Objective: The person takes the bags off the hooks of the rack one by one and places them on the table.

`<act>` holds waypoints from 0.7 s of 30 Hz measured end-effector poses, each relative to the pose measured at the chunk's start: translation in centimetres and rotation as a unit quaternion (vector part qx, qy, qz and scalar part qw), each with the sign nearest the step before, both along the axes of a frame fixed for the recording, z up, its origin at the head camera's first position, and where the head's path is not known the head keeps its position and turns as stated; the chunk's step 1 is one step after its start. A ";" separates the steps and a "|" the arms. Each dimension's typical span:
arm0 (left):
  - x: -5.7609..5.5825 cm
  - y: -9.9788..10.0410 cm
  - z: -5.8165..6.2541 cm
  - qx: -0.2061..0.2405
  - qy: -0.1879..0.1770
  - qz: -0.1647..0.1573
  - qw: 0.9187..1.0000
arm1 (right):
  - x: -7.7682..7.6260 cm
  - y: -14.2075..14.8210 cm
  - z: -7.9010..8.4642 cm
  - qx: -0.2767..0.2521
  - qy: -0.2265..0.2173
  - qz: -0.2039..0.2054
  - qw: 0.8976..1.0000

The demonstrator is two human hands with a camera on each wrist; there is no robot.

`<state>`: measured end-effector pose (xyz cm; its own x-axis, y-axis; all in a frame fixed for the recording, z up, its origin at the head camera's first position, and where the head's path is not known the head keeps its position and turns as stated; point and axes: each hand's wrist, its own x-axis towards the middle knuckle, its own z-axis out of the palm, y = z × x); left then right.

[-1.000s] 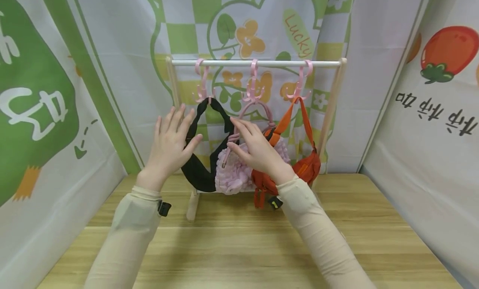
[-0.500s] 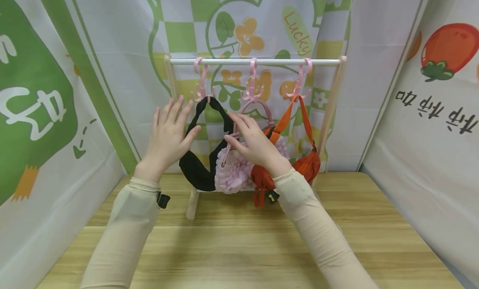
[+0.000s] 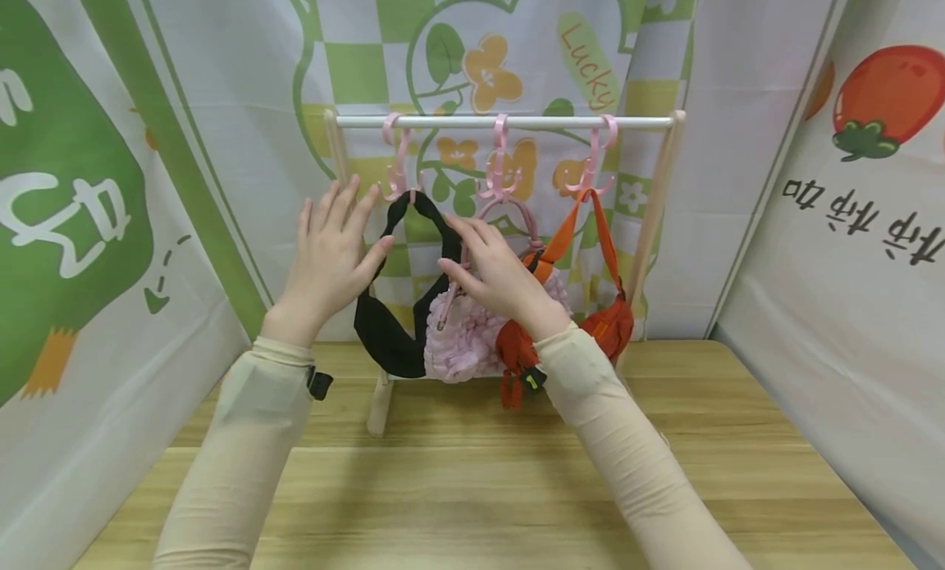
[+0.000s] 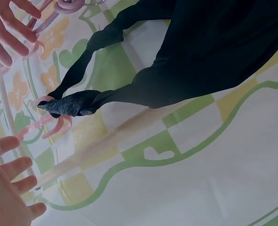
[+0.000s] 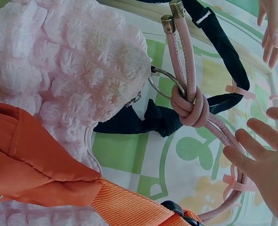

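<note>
A black cloth bag (image 3: 394,344), a pink puffy bag (image 3: 463,347) and an orange bag (image 3: 611,328) hang side by side from pink hooks (image 3: 500,156). My left hand (image 3: 325,254), fingers straight and spread, is raised by the black bag's left strap and holds nothing. My right hand (image 3: 505,279) is raised in front of the pink bag's handle, fingers extended, and covers part of that bag. In the right wrist view the pink knotted handle (image 5: 190,108) passes close to the fingertips of my right hand (image 5: 270,165), with nothing held.
The hooks sit on the metal bar (image 3: 546,122) of a small rack with wooden posts (image 3: 653,217). It stands on a wood-grain table (image 3: 472,496), close to a printed cloth backdrop (image 3: 354,74). Printed cloth walls (image 3: 834,307) rise at both sides.
Both hands have risen a little and shifted slightly left, their fingers still extended. The bags hang in the same places.
</note>
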<state>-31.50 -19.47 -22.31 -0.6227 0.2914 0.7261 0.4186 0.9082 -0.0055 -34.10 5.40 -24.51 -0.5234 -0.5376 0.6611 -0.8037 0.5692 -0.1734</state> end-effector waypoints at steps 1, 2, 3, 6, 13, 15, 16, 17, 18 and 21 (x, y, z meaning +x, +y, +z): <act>0.0 0.0 0.1 0.000 0.001 -0.001 1.000 | -0.1 0.0 0.0 0.000 0.002 0.000 1.000; 0.0 0.0 0.2 -0.001 0.002 -0.001 1.000 | -0.1 0.0 0.1 0.000 0.003 0.000 1.000; -0.1 0.0 0.3 -0.001 0.001 -0.002 1.000 | -0.1 -0.1 0.1 0.001 0.004 0.000 1.000; -0.1 0.1 0.7 -0.003 0.000 -0.001 1.000 | -0.2 -0.1 0.3 0.004 0.000 -0.005 1.000; 0.0 0.2 1.4 -0.012 -0.006 0.005 1.000 | -0.5 -0.4 0.6 0.002 -0.007 -0.004 1.000; 0.0 0.2 1.6 -0.014 -0.006 0.005 1.000 | -0.5 -0.5 0.7 0.002 -0.008 -0.005 1.000; 0.0 0.2 1.7 -0.016 -0.007 0.007 1.000 | -0.5 -0.5 0.8 0.003 -0.007 -0.006 1.000; 0.0 0.2 1.8 -0.017 -0.008 0.007 1.000 | -0.6 -0.5 0.8 0.004 -0.007 -0.006 1.000; 0.0 0.2 2.0 -0.019 -0.007 0.007 1.000 | -0.6 -0.5 0.9 0.005 -0.007 -0.007 1.000; 0.0 0.2 2.4 -0.022 -0.006 0.007 1.000 | -0.6 -0.6 1.1 0.005 -0.004 -0.003 1.000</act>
